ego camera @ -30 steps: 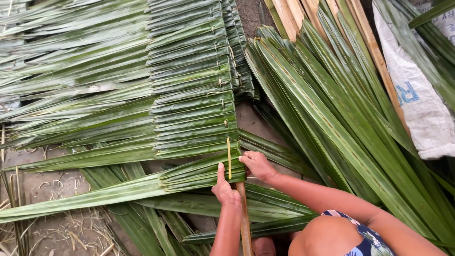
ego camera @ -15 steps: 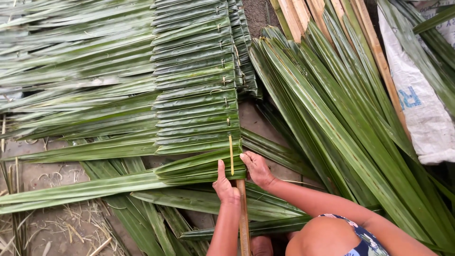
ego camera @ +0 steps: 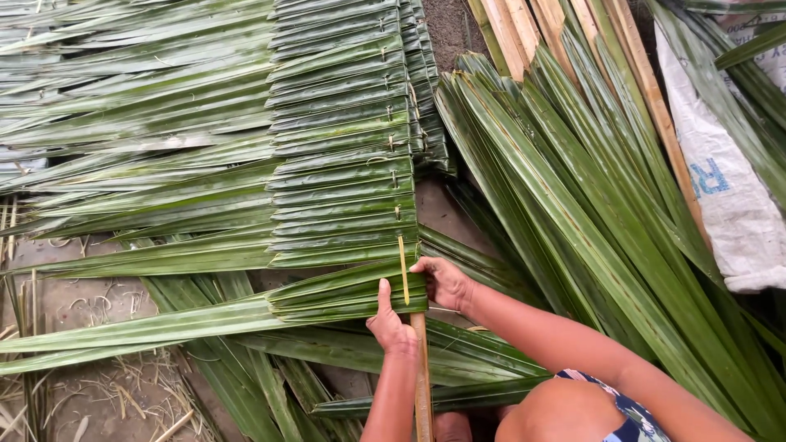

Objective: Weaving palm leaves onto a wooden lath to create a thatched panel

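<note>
Looking down from the head camera, the left hand (ego camera: 391, 323) presses flat, thumb raised, on a folded palm leaf (ego camera: 327, 299) that wraps over a wooden stick (ego camera: 422, 385) running toward the lower edge of the frame. The right hand (ego camera: 444, 281) pinches the same leaf's folded edge just beside a thin yellowish sliver (ego camera: 403, 270) — it stands upright through the fold. Above them a row of already folded leaves (ego camera: 340, 139) runs toward the top of the view, their long tips fanning to the left edge over the dirt ground (ego camera: 90, 303). A loose pile of long green fronds (ego camera: 589, 213) fills the right half. At the right edge lies a white woven sack (ego camera: 720, 188) with blue printing, partly covered by fronds and cut off by the frame. Pale wooden slats (ego camera: 524, 33) reach out of view at the top — their lower ends are hidden under the fronds. How the stick ends beneath the leaf cannot be made out.
</note>
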